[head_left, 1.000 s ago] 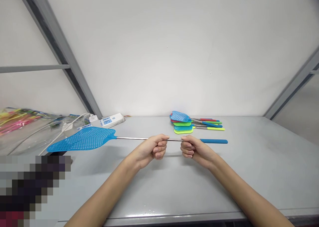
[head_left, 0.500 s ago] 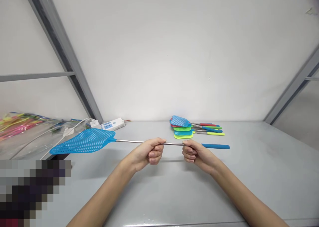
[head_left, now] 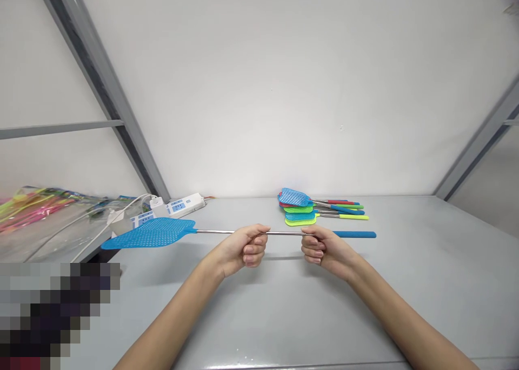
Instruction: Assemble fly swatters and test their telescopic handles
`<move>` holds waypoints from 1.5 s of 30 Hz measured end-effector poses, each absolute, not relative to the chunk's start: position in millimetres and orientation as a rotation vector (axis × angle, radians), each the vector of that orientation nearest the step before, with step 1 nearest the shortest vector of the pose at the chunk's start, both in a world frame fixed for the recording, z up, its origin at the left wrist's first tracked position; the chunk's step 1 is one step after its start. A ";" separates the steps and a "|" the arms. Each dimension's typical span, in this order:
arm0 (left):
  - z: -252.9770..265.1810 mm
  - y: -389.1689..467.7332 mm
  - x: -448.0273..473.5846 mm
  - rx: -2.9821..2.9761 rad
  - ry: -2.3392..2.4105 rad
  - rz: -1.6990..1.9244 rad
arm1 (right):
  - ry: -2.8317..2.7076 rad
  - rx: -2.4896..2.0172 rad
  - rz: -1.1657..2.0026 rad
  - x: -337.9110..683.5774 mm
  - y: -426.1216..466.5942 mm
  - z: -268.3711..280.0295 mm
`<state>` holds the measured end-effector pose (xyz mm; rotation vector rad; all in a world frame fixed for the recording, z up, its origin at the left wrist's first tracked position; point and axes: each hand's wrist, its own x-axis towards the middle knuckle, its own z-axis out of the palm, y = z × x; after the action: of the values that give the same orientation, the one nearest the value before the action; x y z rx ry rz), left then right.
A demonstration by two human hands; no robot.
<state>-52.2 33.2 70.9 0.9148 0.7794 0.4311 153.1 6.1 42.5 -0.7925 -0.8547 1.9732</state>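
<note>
A blue fly swatter (head_left: 152,233) is held level above the grey table (head_left: 275,316), its perforated head to the left and its blue grip to the right. My left hand (head_left: 246,248) is closed around the thin metal rod, between the head and the middle. Closed on the same rod, just left of the blue grip, is my right hand (head_left: 322,248). A short stretch of bare rod shows between the two fists. Behind my right hand lies a pile of fly swatters (head_left: 298,210) in blue, green, red and yellow, their handles pointing right.
At the back left sits a white power strip (head_left: 184,205) with a plug and white cables. Clear plastic bags (head_left: 44,210) with colourful contents lie at the far left. Grey metal posts (head_left: 101,83) stand at both sides before a white wall (head_left: 275,88). A pixelated patch covers the lower left.
The swatter's head has shifted right and looks flatter, uncovering more of the power strip. Both hands keep hold of the rod, with the right hand slightly farther right.
</note>
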 end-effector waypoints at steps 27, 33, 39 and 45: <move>78.5 40.4 -65.7 0.918 0.836 0.489 | -0.746 -0.811 1.968 156.3 8.6 47.5; 80.1 42.6 -70.5 0.932 0.845 0.501 | -0.750 -0.803 1.932 158.8 9.4 49.4; 78.1 48.5 -73.6 0.940 0.840 0.504 | -0.729 -0.850 1.896 161.7 11.0 49.3; 77.7 52.4 -77.6 0.963 0.821 0.503 | -0.720 -0.852 1.881 166.2 12.9 49.4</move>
<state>-77.6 52.4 77.7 0.9632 0.8206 0.5030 166.2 12.9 49.4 -0.8516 -0.7201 1.8808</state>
